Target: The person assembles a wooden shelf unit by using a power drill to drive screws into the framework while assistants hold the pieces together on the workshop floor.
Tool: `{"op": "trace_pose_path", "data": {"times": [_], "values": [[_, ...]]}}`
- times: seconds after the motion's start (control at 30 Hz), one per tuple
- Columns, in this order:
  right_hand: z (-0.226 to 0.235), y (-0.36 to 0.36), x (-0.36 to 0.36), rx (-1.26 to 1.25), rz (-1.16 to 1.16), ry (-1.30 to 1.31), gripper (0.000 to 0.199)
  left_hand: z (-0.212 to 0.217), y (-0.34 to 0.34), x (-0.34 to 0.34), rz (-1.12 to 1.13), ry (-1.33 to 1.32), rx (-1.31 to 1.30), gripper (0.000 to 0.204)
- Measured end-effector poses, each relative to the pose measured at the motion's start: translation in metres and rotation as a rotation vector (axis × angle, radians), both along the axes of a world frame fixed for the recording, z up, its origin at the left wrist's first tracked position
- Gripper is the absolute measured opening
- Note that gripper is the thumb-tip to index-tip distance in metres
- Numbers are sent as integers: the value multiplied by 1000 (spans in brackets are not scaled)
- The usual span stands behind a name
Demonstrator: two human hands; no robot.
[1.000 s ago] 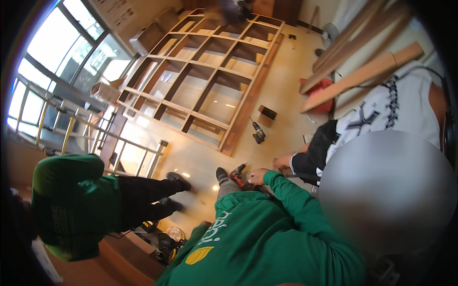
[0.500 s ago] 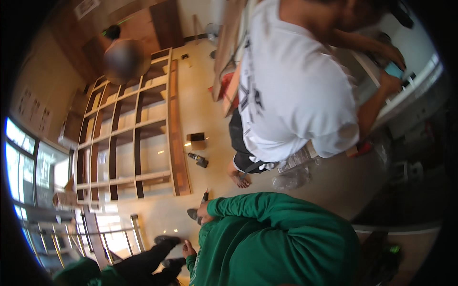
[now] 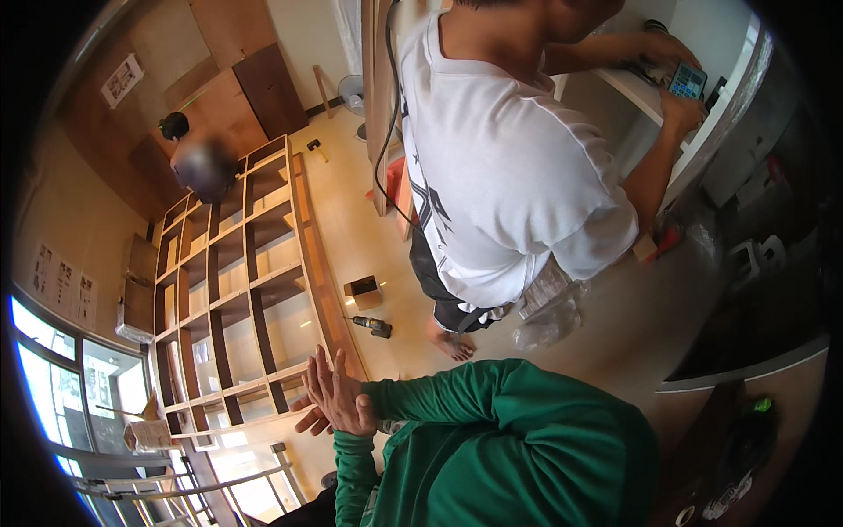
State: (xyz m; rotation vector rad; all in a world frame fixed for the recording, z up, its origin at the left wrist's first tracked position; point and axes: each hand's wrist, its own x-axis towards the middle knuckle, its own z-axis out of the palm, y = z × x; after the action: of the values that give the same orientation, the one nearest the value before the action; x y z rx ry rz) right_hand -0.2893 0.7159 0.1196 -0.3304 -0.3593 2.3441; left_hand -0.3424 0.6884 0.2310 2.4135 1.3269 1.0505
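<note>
In front of my green-sleeved body, my two hands overlap. My left hand (image 3: 338,400) is uppermost, its back showing and its fingers stretched out. Partly hidden beneath it, my right hand (image 3: 305,422) shows straight fingers at the left side. No object shows in either hand, though the space between the palms is hidden. Just beyond my fingers, a yellow-and-black power drill (image 3: 376,327) lies on the floor next to a small open box (image 3: 364,292). A large wooden grid frame (image 3: 257,325) lies to the left, its near right corner close to my fingertips.
A co-worker in a white shirt (image 3: 518,167) stands at right, holding a phone-like device (image 3: 688,81) beside a white unit. Another person (image 3: 206,167) is behind the frame's far end. Clear plastic wrap (image 3: 549,325), a fan (image 3: 351,92) and metal rails (image 3: 255,479) are around.
My hands were apart, the right near a dark tool with a reddish tip; now they overlap and that tool is out of sight. The view has swung, shifting the frame and drill lower.
</note>
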Motion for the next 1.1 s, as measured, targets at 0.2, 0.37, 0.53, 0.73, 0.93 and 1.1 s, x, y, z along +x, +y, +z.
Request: {"op": "trace_pose_path", "data": {"times": [0.2, 0.37, 0.53, 0.73, 0.93, 1.1], "values": [[20, 5, 32, 114, -130, -156, 96, -49, 25, -21, 31, 93, -26, 80], [-19, 23, 82, 585, 479, -1044, 91, -170, 1, -118, 447, 458, -588, 58], [-177, 15, 214, 1350, 1008, -1888, 52, -299, -128, -252, 543, 465, -1194, 52], [-261, -40, 380, -37, 519, -1747, 68, -318, -277, -210, 666, 247, -1707, 63], [-225, -77, 286, 26, 876, -1613, 56, -300, -326, -172, 936, -625, -875, 36], [-203, -89, 309, -59, 755, -1577, 40, -41, -163, -124, 739, -535, -237, 29]]}}
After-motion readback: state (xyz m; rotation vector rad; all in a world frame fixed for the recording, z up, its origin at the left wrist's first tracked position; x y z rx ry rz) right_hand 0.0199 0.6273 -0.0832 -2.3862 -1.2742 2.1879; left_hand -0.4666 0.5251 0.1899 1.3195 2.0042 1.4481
